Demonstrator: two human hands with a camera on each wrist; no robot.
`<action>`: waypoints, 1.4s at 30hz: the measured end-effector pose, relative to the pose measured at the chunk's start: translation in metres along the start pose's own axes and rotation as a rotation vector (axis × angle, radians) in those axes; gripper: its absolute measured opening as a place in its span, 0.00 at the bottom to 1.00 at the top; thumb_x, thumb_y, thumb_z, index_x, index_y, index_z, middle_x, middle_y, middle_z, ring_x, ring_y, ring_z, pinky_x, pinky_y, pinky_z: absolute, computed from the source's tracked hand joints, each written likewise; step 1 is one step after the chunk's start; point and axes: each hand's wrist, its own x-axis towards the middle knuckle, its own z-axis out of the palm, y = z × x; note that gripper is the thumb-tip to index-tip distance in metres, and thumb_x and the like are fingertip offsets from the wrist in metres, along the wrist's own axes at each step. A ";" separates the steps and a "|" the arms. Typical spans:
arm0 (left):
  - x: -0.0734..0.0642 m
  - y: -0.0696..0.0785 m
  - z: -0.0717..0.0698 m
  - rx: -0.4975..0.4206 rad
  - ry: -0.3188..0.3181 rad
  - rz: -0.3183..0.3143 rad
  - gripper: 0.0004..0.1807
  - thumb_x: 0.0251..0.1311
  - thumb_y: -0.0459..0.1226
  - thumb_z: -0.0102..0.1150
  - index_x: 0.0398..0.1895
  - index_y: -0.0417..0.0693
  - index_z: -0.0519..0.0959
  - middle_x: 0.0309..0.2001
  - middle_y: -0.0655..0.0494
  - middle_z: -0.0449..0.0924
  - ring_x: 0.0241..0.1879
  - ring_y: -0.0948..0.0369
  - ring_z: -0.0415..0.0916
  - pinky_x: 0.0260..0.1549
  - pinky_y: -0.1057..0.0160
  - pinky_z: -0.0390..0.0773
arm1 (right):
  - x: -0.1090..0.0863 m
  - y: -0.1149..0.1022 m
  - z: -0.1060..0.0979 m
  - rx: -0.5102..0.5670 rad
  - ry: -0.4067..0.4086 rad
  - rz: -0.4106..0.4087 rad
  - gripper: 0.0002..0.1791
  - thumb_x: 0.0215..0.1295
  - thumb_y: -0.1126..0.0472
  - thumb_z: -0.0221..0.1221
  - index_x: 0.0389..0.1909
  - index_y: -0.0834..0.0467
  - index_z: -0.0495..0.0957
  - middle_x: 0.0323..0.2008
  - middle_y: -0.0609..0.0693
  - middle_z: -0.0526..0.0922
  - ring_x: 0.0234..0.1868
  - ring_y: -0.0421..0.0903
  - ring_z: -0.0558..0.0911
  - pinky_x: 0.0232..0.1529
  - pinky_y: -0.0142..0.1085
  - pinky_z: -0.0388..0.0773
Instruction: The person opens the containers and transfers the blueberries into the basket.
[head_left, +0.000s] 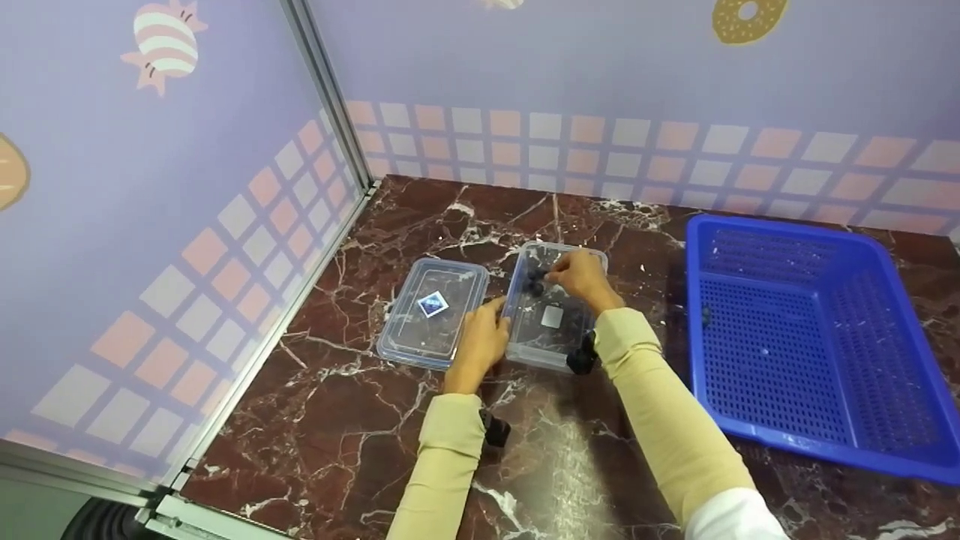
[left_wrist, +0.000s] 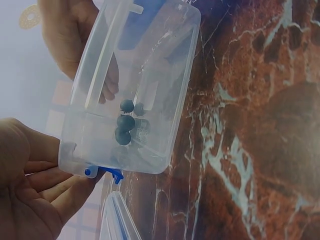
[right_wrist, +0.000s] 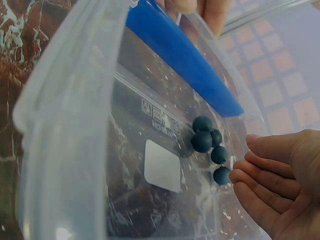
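A clear plastic box (head_left: 551, 349) stands on the table with several blueberries (right_wrist: 202, 141) clustered inside. A pale square label (right_wrist: 162, 166) shows on its bottom. My left hand (head_left: 484, 337) grips the box's left side, thumb and fingers at the rim beside a blue latch (left_wrist: 114, 174). Over the box's far part, my right hand (head_left: 581, 277) reaches down inside. Its fingers (right_wrist: 245, 175) are loosely bent, the fingertips right at one blueberry, with the thumb apart from them. Left of the box lies its clear lid (head_left: 409, 330), with a blue diamond sticker.
To the right stands a large blue perforated basket (head_left: 799, 442), a small dark green thing (head_left: 706, 315) at its left wall. Patterned panels (head_left: 637, 75) border the table at the back and left. The marbled tabletop (head_left: 330, 442) extends in front of the lid.
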 end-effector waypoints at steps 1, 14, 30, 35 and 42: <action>0.000 0.000 0.000 0.001 -0.002 -0.001 0.21 0.63 0.31 0.54 0.59 0.38 0.74 0.55 0.43 0.79 0.58 0.48 0.75 0.59 0.52 0.71 | 0.001 0.000 0.002 0.006 -0.005 0.012 0.09 0.58 0.64 0.64 0.34 0.67 0.85 0.36 0.61 0.86 0.38 0.54 0.82 0.44 0.43 0.78; -0.001 0.001 0.004 0.032 0.022 0.042 0.20 0.61 0.30 0.56 0.58 0.37 0.75 0.55 0.41 0.79 0.57 0.48 0.76 0.59 0.53 0.72 | 0.007 0.005 0.008 0.012 -0.025 0.092 0.10 0.56 0.62 0.64 0.33 0.66 0.84 0.33 0.58 0.86 0.34 0.49 0.78 0.36 0.36 0.75; -0.003 0.001 0.001 0.032 0.011 0.007 0.21 0.62 0.31 0.55 0.59 0.38 0.75 0.56 0.42 0.78 0.58 0.49 0.74 0.61 0.54 0.71 | 0.021 0.008 0.018 0.075 -0.122 0.140 0.08 0.53 0.60 0.67 0.29 0.62 0.86 0.17 0.49 0.82 0.26 0.45 0.79 0.32 0.35 0.75; -0.002 0.000 0.002 0.037 0.008 0.000 0.21 0.63 0.31 0.55 0.59 0.38 0.74 0.56 0.43 0.78 0.59 0.48 0.74 0.61 0.54 0.70 | 0.024 0.008 0.019 0.054 -0.152 0.148 0.08 0.52 0.59 0.68 0.28 0.61 0.86 0.14 0.47 0.80 0.22 0.43 0.77 0.27 0.32 0.72; 0.000 0.001 0.002 0.072 0.020 0.016 0.21 0.62 0.31 0.56 0.59 0.39 0.75 0.56 0.43 0.79 0.58 0.50 0.76 0.60 0.55 0.72 | 0.021 0.002 0.016 0.004 -0.169 0.135 0.10 0.54 0.62 0.66 0.34 0.65 0.86 0.15 0.46 0.81 0.21 0.38 0.75 0.25 0.25 0.68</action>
